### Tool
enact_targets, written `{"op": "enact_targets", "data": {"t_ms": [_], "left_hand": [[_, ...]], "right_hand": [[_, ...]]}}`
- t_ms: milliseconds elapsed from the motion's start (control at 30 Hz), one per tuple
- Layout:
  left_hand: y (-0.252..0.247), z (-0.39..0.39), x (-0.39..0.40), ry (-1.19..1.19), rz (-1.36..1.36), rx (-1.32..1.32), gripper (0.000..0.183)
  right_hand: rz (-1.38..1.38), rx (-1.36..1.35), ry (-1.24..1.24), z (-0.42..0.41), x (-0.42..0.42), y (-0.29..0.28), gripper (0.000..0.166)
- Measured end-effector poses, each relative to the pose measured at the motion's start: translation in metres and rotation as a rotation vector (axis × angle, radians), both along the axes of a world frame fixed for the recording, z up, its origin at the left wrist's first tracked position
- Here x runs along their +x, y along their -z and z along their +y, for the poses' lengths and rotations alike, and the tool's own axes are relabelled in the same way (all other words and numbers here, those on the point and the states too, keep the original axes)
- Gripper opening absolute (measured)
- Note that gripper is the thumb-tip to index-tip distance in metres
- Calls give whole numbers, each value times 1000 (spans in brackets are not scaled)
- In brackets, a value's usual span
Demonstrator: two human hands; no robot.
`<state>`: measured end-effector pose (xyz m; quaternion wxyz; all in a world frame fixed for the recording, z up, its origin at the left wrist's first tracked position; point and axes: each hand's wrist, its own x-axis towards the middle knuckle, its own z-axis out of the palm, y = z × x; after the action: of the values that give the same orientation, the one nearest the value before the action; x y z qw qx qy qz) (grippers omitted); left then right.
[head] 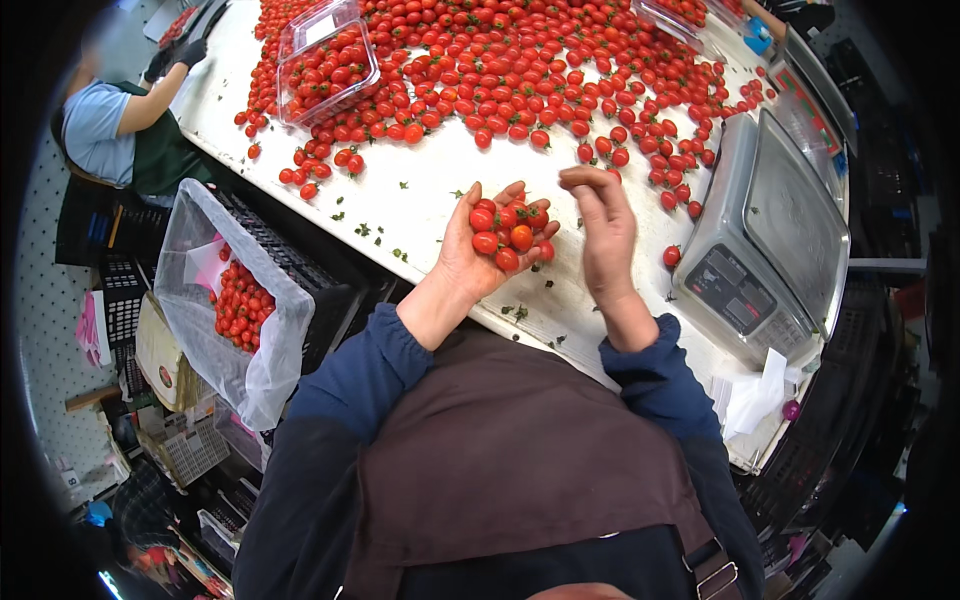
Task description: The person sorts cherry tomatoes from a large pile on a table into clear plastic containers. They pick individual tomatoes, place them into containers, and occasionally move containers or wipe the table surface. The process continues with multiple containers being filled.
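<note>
My left hand [480,251] is cupped palm up above the white table [420,176] and holds several red cherry tomatoes [507,217], one of them more orange. Just to its right, my right hand [604,225] is raised with bent fingers and shows no tomato in it. Beyond both hands spreads a large heap of cherry tomatoes [517,67]. A clear plastic clamshell box [330,71] with its lid up stands in the heap at the upper left, filled with tomatoes.
A digital scale [757,232] stands at the right, papers [754,397] below it. At the left, a crate lined with a white bag [232,300] holds tomatoes. Green calyx bits lie on the table. A co-worker [124,120] in dark gloves stands at the upper left; another person's arm shows upper right.
</note>
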<state>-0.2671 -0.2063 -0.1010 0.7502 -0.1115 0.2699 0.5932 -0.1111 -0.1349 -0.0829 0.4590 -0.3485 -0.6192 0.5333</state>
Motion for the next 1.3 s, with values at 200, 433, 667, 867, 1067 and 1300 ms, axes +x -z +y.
{"op": "enact_targets", "data": {"t_ms": [200,433,667,867,1067,1300], "left_hand": [[15,0,-23,-76,-211,112,42],[-44,23,-139,-369,241,258,30],[-90,75,-256,-561,718,143,26],[-89,98,-320,-501,1069,-115,19],[-81,105,-338,-541,1128,-146,14],[-69,94,-351,-505,1250,-195,18]], "right_hand": [[-224,-54,113,-4,24,40,15],[-424,321,68,-15,22,60,18],[-401,265,58,-12,24,63,18],[-401,219,28,-12,23,61,18],[-405,234,17,-12,23,59,18],[-414,280,13,-12,22,55,18]]}}
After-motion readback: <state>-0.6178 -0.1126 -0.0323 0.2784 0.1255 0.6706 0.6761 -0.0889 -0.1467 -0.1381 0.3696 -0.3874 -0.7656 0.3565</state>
